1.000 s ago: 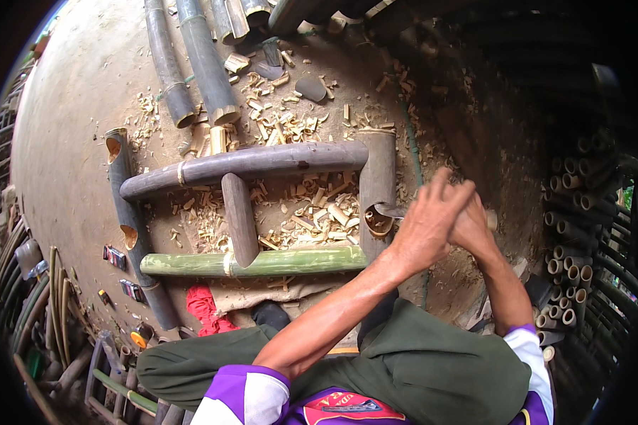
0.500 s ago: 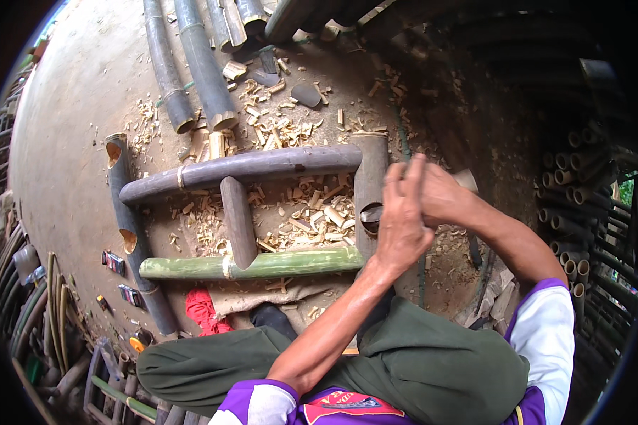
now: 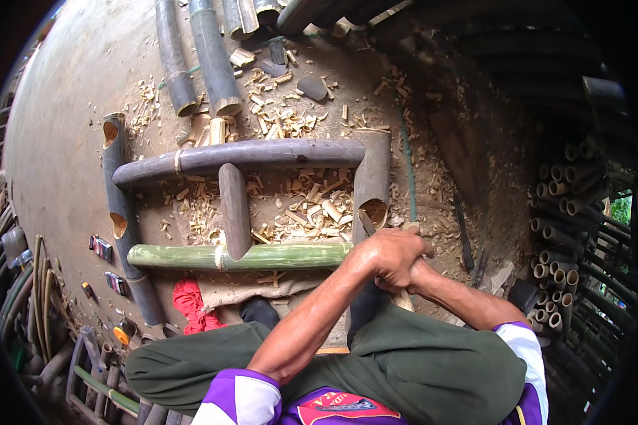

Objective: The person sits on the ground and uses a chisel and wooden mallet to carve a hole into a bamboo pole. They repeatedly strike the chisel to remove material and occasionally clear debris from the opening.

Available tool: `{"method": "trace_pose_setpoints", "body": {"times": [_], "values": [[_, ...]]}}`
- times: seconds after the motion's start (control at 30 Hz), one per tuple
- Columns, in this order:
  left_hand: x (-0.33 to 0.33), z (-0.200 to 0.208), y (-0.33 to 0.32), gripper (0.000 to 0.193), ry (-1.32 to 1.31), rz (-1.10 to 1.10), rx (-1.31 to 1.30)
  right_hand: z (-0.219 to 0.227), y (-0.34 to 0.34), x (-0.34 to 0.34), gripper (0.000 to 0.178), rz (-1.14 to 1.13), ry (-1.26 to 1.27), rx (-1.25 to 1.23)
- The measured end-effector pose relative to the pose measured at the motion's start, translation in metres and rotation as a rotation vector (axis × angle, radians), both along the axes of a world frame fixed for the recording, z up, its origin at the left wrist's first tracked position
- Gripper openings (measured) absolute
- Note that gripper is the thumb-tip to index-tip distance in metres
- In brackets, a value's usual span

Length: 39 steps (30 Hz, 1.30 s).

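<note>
The left hand point(image 3: 393, 249) is folded firmly over a narrow carving tool point(image 3: 366, 222), whose dark blade pokes out just ahead of the knuckles. The right hand point(image 3: 402, 273) tucks in beneath and to the right of the left one; it seems curled round the pale handle point(image 3: 404, 302), which emerges below both hands toward the lap, though the overlap hides most of its fingers.

Just ahead of the hands and slightly left stands the work, a thick bamboo post point(image 3: 372, 166) lying on the ground, with the blade's tip at the lower left edge of its rounded hole point(image 3: 378, 211). Left of the hands, a green rail point(image 3: 290, 256) runs from beside the left wrist, and a longer dark rail point(image 3: 262, 154) lies farther ahead; a short upright point(image 3: 234, 202) sits between these two. At their far left end, a second post point(image 3: 146, 294) has holes cut in it.

Pale shavings point(image 3: 204, 219) litter the ground between the rails. A red cloth point(image 3: 191, 304) lies left of the hands, near the knee. Well to their right, cut bamboo tubes point(image 3: 551, 188) are stacked.
</note>
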<state>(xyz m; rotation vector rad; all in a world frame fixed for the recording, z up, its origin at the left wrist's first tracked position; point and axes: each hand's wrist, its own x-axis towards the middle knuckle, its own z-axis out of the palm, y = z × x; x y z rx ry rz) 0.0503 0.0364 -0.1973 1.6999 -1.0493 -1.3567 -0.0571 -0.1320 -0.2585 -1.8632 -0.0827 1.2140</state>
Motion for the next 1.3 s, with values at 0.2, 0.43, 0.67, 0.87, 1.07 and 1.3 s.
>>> {"method": "trace_pose_setpoints", "body": {"times": [0.2, 0.43, 0.67, 0.87, 1.07, 1.3], "values": [[-0.055, -0.01, -0.036, 0.085, -0.151, 1.033, -0.285, 0.04, -0.034, 0.077, 0.048, 0.433, -0.484, -0.091], [-0.047, -0.007, -0.004, 0.082, -0.061, 0.607, -0.192, -0.009, -0.038, 0.008, 0.065, 0.134, -0.215, -0.173], [-0.033, -0.009, 0.039, 0.102, -0.235, 0.359, -0.226, -0.003, 0.074, -0.036, 0.061, -0.709, 0.018, 0.031], [-0.111, 0.044, 0.104, 0.095, 0.196, 0.808, 0.082, 0.069, 0.074, -0.021, 0.04, -1.28, 0.611, 0.772], [-0.083, 0.068, 0.12, 0.037, -0.444, 0.453, 0.573, 0.041, 0.071, -0.006, 0.041, -1.158, 0.803, 0.761], [-0.008, 0.085, 0.119, 0.025, -0.305, 0.178, 0.548, 0.038, 0.079, 0.008, 0.04, -1.225, 0.967, 0.827]]}}
